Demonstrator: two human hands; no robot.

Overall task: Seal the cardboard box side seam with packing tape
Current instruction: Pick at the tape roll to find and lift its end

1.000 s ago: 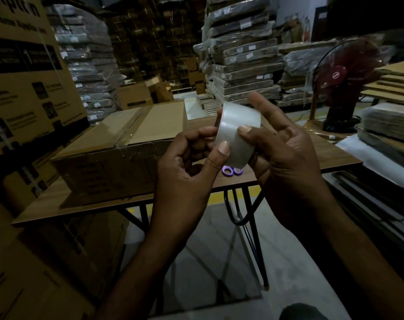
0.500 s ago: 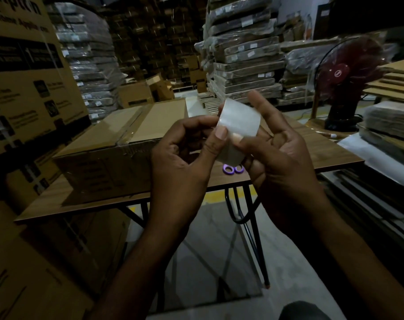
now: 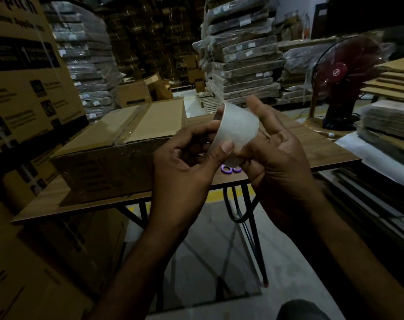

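Note:
A roll of clear packing tape (image 3: 239,128) is held up in front of me by both hands, above the table's near edge. My left hand (image 3: 184,172) grips its left rim, thumb pressed on the roll's outer face. My right hand (image 3: 279,167) supports it from the right, index finger raised behind it. The flat brown cardboard box (image 3: 117,144) lies on the wooden table (image 3: 311,144) to the left of my hands, with clear tape along its top centre seam. Its near side faces me.
Purple-handled scissors (image 3: 229,169) lie on the table just under the roll. Large printed cartons (image 3: 23,77) stand at the left. A red fan (image 3: 341,82) stands at the right, beside stacked flat cardboard (image 3: 392,125). Wrapped pallet stacks (image 3: 242,54) fill the background.
The roll has been turned in my hands. My left thumb has slid lower on its outer face, and my right thumb has moved under it.

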